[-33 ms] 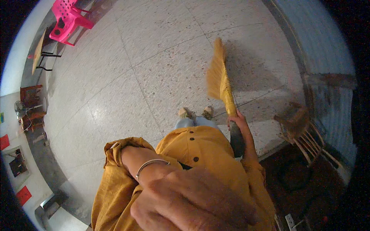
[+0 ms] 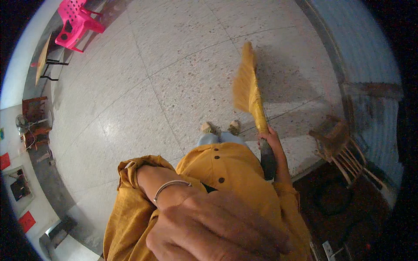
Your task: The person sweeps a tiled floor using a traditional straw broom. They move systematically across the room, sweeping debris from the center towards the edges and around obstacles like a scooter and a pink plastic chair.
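- My right hand was clamped around the broom where the bristles met the dark handle, so the head hung low enough to brush the floor.
- The broom stood just right of my feet, bristles fanned out ahead of them, blurred.
- My left hand was raised close under the camera, well away from the broom, fingers together and loosely curled, holding nothing.
- A wooden chair stood right of the broom.

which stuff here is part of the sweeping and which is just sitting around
In use: straw broom, gripped by the right hand; terrazzo floor.
Lying about: pink plastic chair, wooden chair, small table. The left hand is empty, close to the camera.
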`<state>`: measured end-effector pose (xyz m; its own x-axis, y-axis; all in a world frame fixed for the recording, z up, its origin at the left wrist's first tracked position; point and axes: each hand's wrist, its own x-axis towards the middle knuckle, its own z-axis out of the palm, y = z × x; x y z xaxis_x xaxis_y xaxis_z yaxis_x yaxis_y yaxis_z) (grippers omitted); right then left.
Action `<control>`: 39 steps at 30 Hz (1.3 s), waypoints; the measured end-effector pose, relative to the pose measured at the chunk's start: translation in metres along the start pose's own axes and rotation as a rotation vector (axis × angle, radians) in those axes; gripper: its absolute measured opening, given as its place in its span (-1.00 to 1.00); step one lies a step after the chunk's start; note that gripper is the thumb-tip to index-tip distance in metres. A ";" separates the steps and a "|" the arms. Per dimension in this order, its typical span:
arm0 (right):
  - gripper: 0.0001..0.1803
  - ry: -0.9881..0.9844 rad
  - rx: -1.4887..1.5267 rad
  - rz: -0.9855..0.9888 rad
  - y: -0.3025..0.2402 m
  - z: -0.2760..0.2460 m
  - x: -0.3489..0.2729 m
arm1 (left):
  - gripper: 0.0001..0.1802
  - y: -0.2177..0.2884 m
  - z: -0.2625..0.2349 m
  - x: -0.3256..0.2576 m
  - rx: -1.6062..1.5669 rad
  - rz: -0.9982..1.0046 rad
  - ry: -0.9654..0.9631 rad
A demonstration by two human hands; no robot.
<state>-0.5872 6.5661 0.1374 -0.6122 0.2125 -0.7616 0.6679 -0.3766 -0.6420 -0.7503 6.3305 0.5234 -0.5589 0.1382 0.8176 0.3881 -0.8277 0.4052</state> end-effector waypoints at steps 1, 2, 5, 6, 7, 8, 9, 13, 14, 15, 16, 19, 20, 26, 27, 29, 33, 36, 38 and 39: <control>-0.42 0.007 0.027 0.034 -0.005 0.003 -0.014 | -0.75 -0.023 -0.002 -0.004 0.095 0.249 0.006; -0.44 0.072 -0.006 0.031 -0.005 0.002 -0.022 | -0.74 -0.026 -0.006 -0.003 0.131 0.332 -0.033; -0.48 0.217 -0.082 -0.032 0.012 -0.023 -0.027 | -0.73 -0.011 -0.031 0.007 0.104 0.254 -0.217; -0.51 0.238 -0.093 -0.094 0.037 -0.047 -0.016 | -0.73 -0.004 -0.043 0.012 0.075 0.173 -0.273; -0.52 0.279 -0.154 -0.085 0.043 -0.054 -0.012 | -0.72 0.004 -0.048 0.015 0.058 0.088 -0.317; -0.53 0.329 -0.214 -0.071 0.046 -0.061 -0.012 | -0.73 0.014 -0.048 0.017 0.085 0.001 -0.262; -0.53 0.400 -0.333 0.003 0.023 -0.055 -0.018 | -0.74 0.025 -0.045 0.017 0.114 -0.086 -0.214; -0.66 0.450 -0.303 0.061 0.045 -0.094 0.022 | -0.81 0.039 -0.037 0.007 0.218 0.027 -0.016; -0.67 0.394 -0.304 0.082 0.047 -0.093 0.034 | -0.82 0.042 -0.040 0.005 0.228 0.063 -0.020; -0.69 0.340 -0.305 0.103 0.047 -0.090 0.047 | -0.82 0.045 -0.042 0.004 0.240 0.100 -0.023; -0.70 0.287 -0.303 0.126 0.041 -0.085 0.057 | -0.83 0.054 -0.037 0.006 0.271 0.037 0.012; -0.60 0.148 -0.242 0.172 0.024 -0.026 0.071 | -0.81 0.057 -0.057 0.018 0.233 0.037 -0.109; -0.55 0.074 -0.254 0.045 0.010 0.008 0.063 | -0.80 0.058 -0.063 0.020 0.215 0.049 -0.145; -0.39 -0.147 -0.302 0.075 -0.046 0.098 0.047 | -0.79 0.058 -0.063 0.016 0.209 0.050 -0.120; -0.38 -0.189 -0.252 0.112 -0.053 0.101 0.044 | -0.79 0.054 -0.060 0.015 0.234 0.032 -0.070; -0.35 -0.279 -0.125 0.146 -0.072 0.103 0.028 | -0.80 0.058 -0.050 0.012 0.274 -0.006 0.038; -0.35 -0.258 -0.157 0.055 -0.080 0.092 0.008 | -0.82 0.058 -0.060 0.017 0.270 0.021 0.003; -0.35 -0.157 -0.280 -0.071 -0.080 0.074 0.010 | -0.83 0.058 -0.068 0.015 0.278 0.052 0.008; -0.35 0.003 -0.284 -0.067 -0.055 0.049 0.030 | -0.83 0.063 -0.069 0.013 0.272 0.064 0.025; -0.36 0.036 -0.256 -0.048 -0.056 0.050 0.032 | -0.83 0.065 -0.069 0.012 0.275 0.065 0.036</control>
<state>-0.6658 6.5488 0.1533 -0.6332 0.2583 -0.7297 0.7267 -0.1261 -0.6753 -0.7827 6.2405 0.5316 -0.5498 0.0660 0.8327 0.6060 -0.6547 0.4519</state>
